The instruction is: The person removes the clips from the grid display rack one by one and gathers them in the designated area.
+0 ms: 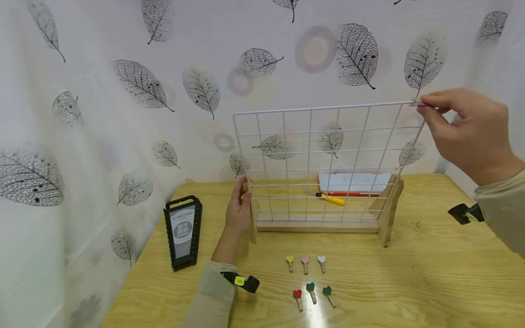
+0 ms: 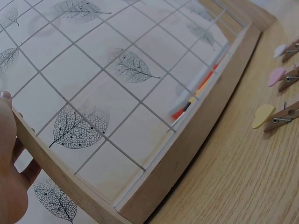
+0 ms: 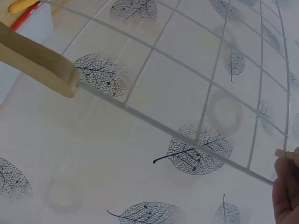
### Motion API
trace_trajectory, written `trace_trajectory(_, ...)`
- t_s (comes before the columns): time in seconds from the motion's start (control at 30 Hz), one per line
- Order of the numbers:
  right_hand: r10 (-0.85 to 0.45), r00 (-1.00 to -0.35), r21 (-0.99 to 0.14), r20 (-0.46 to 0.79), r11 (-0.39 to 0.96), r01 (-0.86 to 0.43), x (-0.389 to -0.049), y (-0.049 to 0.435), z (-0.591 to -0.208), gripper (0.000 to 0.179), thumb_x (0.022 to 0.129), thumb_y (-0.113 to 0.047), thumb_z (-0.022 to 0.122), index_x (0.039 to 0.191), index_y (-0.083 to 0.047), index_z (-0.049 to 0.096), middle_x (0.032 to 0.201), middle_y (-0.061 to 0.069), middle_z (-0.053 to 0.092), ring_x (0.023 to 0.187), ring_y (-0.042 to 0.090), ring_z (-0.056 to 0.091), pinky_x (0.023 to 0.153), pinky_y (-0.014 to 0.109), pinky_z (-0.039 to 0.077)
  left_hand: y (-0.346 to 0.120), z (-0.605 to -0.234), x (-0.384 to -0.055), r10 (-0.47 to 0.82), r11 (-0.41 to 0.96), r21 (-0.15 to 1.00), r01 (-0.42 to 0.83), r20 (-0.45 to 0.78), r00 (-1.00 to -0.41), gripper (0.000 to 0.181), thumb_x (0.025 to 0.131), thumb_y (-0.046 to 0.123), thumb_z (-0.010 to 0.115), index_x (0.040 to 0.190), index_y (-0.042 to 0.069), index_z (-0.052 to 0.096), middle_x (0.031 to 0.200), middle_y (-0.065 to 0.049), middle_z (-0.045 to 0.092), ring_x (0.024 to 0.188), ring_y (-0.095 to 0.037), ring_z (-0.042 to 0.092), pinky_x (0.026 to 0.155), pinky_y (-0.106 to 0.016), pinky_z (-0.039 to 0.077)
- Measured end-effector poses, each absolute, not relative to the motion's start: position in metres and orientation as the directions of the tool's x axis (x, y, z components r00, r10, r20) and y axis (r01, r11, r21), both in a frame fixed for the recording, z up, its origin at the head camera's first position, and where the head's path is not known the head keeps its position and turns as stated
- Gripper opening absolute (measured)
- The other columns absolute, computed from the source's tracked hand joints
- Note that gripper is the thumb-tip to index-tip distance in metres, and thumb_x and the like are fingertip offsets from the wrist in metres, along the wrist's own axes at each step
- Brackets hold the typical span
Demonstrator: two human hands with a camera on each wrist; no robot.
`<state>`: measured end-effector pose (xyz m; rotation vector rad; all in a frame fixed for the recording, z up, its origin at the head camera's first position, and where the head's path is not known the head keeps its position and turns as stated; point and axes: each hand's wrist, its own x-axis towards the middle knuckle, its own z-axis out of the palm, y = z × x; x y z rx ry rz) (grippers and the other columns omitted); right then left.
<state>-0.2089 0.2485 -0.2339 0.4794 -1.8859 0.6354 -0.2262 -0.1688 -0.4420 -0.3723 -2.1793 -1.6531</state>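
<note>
A white wire grid (image 1: 311,109) stands tilted in a wooden stand (image 1: 391,212) on the table. My left hand (image 1: 238,212) grips the stand's left side post (image 2: 46,163), with fingers on its far side in the left wrist view. At the grid's top right corner, my right hand (image 1: 471,130) pinches a small wooden clothespin (image 3: 281,153) against the top wire. The fingers hide most of that clothespin. In front of the stand lie a yellow heart clothespin (image 1: 290,259), a pink one (image 1: 305,260), a white one (image 1: 321,260), a red one (image 1: 297,295) and two green ones (image 1: 311,289).
Behind the grid, a yellow-handled screwdriver (image 1: 334,200) lies near a white case with a red edge (image 1: 354,182). A black tool case (image 1: 183,232) lies at the table's left. A leaf-patterned curtain (image 1: 262,91) hangs behind the wooden table (image 1: 430,282).
</note>
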Motion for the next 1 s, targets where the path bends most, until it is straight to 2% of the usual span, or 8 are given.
trace_trajectory(0.1,-0.027,-0.350,-0.208,0.936,0.761,-0.615,-0.210,0.251,-0.239,0.017,0.091,-0.004,0.072,0.105,0.003,0.078,0.105,-0.010,0.072,0.095,-0.024,0.052,0.076,0.007,0.033,-0.168,-0.442,-0.227,-0.009,0.273,0.860,0.432,0.451,-0.892,0.047,0.110,0.022,0.042,0.156,0.018,0.034,0.135,-0.019,0.054,0.114,-0.033,0.055,0.093,-0.048,0.047)
trace_trajectory(0.23,-0.033,-0.330,-0.193,0.943,0.755,-0.627,-0.212,0.252,-0.242,0.018,0.091,-0.004,0.073,0.105,0.007,0.076,0.103,0.020,0.074,0.102,-0.023,0.052,0.087,0.006,0.039,-0.168,-0.442,-0.227,-0.003,0.267,0.861,0.434,0.451,-0.893,0.048,0.110,0.023,0.042,0.157,0.018,0.033,0.135,-0.018,0.054,0.113,-0.039,0.055,0.090,-0.046,0.048)
trace_trajectory(0.33,-0.048,-0.319,-0.174,0.946,0.756,-0.631,-0.213,0.252,-0.242,0.018,0.091,-0.003,0.073,0.106,0.008,0.076,0.101,0.025,0.073,0.102,-0.024,0.051,0.089,0.006,0.039,-0.169,-0.442,-0.226,-0.008,0.259,0.864,0.431,0.448,-0.894,0.049,0.110,0.024,0.042,0.157,0.018,0.033,0.134,-0.019,0.054,0.114,-0.044,0.053,0.090,-0.047,0.048)
trace_trajectory(0.5,-0.024,-0.322,-0.197,0.947,0.747,-0.635,-0.217,0.251,-0.242,0.016,0.091,-0.003,0.073,0.103,0.006,0.077,0.102,0.014,0.074,0.101,-0.022,0.053,0.087,0.006,0.040,-0.169,-0.441,-0.225,-0.016,0.261,0.866,0.427,0.446,-0.895,0.049,0.110,0.024,0.042,0.157,0.018,0.032,0.136,-0.020,0.053,0.117,-0.043,0.053,0.092,-0.049,0.047)
trace_trajectory(0.7,-0.034,-0.349,-0.207,0.936,0.751,-0.627,-0.220,0.253,-0.242,0.015,0.093,-0.003,0.070,0.104,0.006,0.076,0.103,0.016,0.074,0.100,-0.023,0.052,0.083,0.006,0.038,-0.169,-0.442,-0.225,-0.012,0.237,0.876,0.419,0.434,-0.901,0.049,0.109,0.023,0.044,0.157,0.018,0.033,0.142,-0.021,0.050,0.127,-0.038,0.050,0.099,-0.054,0.045)
trace_trajectory(0.87,-0.025,-0.351,-0.230,0.936,0.710,-0.665,-0.221,0.253,-0.238,0.014,0.092,0.001,0.069,0.103,0.008,0.075,0.104,-0.019,0.068,0.098,-0.018,0.057,0.090,0.009,0.044,-0.168,-0.441,-0.223,-0.008,0.253,0.881,0.399,0.414,-0.910,0.050,0.109,0.025,0.045,0.158,0.020,0.032,0.147,-0.017,0.047,0.130,-0.035,0.049,0.099,-0.055,0.045)
trace_trajectory(0.93,-0.026,-0.359,-0.249,0.933,0.671,-0.698,-0.220,0.252,-0.236,0.014,0.091,0.005,0.068,0.102,0.011,0.074,0.104,-0.026,0.064,0.097,-0.014,0.061,0.090,0.012,0.046,-0.168,-0.441,-0.223,-0.004,0.251,0.880,0.403,0.417,-0.909,0.050,0.109,0.024,0.044,0.158,0.019,0.032,0.147,-0.017,0.047,0.129,-0.035,0.050,0.098,-0.055,0.045)
trace_trajectory(1.0,-0.038,-0.383,-0.273,0.923,0.640,-0.719,-0.217,0.251,-0.237,0.014,0.090,0.010,0.067,0.102,0.012,0.073,0.103,-0.028,0.063,0.095,-0.011,0.063,0.088,0.012,0.048,-0.168,-0.440,-0.224,-0.004,0.244,0.880,0.408,0.422,-0.907,0.050,0.109,0.023,0.044,0.157,0.020,0.033,0.147,-0.017,0.047,0.129,-0.035,0.050,0.098,-0.055,0.045)
